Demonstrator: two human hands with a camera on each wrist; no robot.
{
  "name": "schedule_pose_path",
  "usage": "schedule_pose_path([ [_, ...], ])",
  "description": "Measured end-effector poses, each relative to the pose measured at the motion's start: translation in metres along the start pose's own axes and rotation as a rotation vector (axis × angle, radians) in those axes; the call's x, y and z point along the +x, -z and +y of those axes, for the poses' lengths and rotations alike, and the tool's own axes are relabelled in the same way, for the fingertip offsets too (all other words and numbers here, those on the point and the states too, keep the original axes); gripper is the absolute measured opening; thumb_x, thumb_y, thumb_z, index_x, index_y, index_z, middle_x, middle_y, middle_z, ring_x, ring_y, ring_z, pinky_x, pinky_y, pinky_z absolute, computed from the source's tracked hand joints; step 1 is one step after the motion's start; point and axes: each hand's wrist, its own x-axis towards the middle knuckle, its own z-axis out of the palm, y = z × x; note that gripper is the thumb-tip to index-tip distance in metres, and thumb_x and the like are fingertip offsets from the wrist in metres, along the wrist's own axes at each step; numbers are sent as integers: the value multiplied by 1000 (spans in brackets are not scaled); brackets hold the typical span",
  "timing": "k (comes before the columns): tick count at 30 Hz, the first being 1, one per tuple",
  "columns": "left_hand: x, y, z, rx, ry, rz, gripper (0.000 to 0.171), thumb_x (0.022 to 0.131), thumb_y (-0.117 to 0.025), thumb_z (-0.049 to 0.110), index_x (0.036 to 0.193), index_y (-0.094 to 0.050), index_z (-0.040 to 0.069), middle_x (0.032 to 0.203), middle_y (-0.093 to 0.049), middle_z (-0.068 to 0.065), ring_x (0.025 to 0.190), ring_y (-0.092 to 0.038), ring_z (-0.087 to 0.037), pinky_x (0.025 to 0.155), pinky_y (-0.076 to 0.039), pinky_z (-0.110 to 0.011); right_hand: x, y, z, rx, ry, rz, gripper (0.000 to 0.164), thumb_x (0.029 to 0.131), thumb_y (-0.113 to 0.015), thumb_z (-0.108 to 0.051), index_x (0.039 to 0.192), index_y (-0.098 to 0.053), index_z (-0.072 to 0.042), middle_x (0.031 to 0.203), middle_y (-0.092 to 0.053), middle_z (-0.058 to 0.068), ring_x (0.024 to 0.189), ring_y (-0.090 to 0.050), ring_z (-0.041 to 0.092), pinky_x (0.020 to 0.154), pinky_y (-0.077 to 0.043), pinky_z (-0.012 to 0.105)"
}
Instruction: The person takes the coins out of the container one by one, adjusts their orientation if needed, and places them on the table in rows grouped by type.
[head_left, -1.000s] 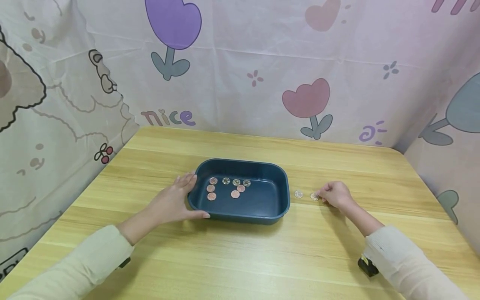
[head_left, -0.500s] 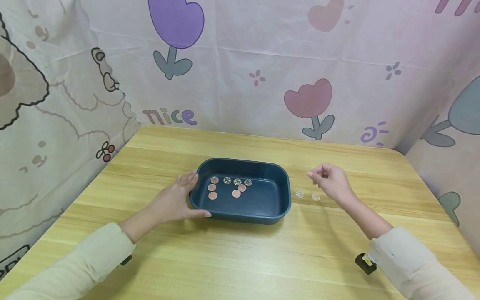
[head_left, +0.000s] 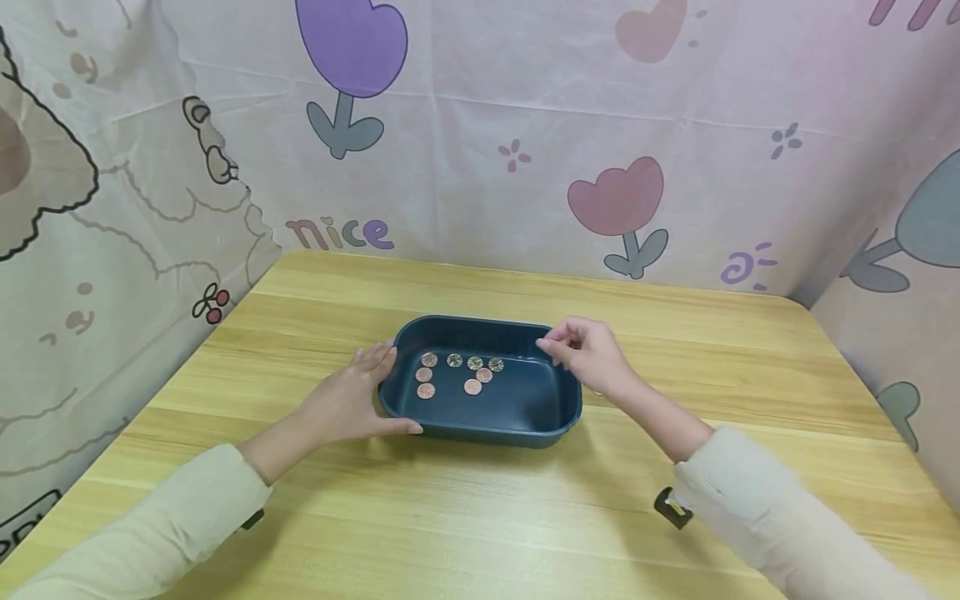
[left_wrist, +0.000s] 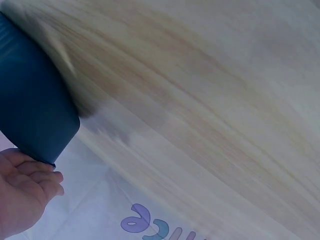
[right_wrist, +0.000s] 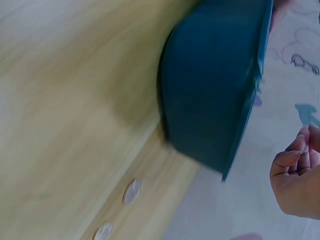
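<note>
The worktop (head_left: 465,508) had a yellowish wood grain. A tray (head_left: 480,434) sat roughly midway between its left and right edges, long sides about parallel to the rear edge. Two coins (right_wrist: 132,191) lay flat and apart, between tray and right edge, nearer the tray.

The tray (head_left: 517,404) at mid-frame looks like smooth plastic with a satin sheen, and the coins (head_left: 472,387) inside it glint like metal. Beneath, the table (head_left: 480,517) shows a smooth wood-grain surface (glossy enough for pale glare at lower centre), while the printed backdrop (head_left: 480,100) above is matt, creased cloth and the sleeves (head_left: 780,500) look like soft, matt fabric.
</note>
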Motion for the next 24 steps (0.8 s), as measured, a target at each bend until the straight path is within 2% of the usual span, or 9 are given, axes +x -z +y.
schedule_pose_path([
  [6, 0, 0, 0, -2, -3, -2, 114, 63, -65, 73, 140, -34, -6, 149, -28, -23, 135, -29, -45, 108, -30, -55, 12, -29, -6, -14, 53, -69, 12, 88, -63, -10, 86, -64, 2, 65, -57, 7, 57, -48, 12, 48, -39, 20],
  [14, 1, -2, 0, -7, -3, -2, 114, 63, -65, 73, 140, -35, -6, 149, -28, -23, 135, -29, -45, 108, -30, -55, 29, -60, 6, -6, 102, -80, 11, 87, -64, -8, 83, -65, 3, 64, -59, 11, 53, -45, 9, 48, -36, 19],
  [17, 1, -2, 1, -7, -5, -3, 114, 63, -65, 73, 140, -35, -6, 149, -29, -23, 135, -29, -45, 108, -30, -55, 33, -70, 10, -27, 83, -118, 10, 86, -64, -7, 83, -65, 3, 65, -61, 12, 53, -45, 8, 48, -37, 19],
  [24, 0, 0, 1, -9, -5, -5, 113, 64, -65, 72, 139, -35, -6, 148, -28, -24, 134, -29, -47, 107, -31, -56, 41, -87, 11, -132, -23, -286, 8, 84, -64, -4, 91, -67, 0, 68, -63, 10, 56, -51, 8, 54, -44, 18],
])
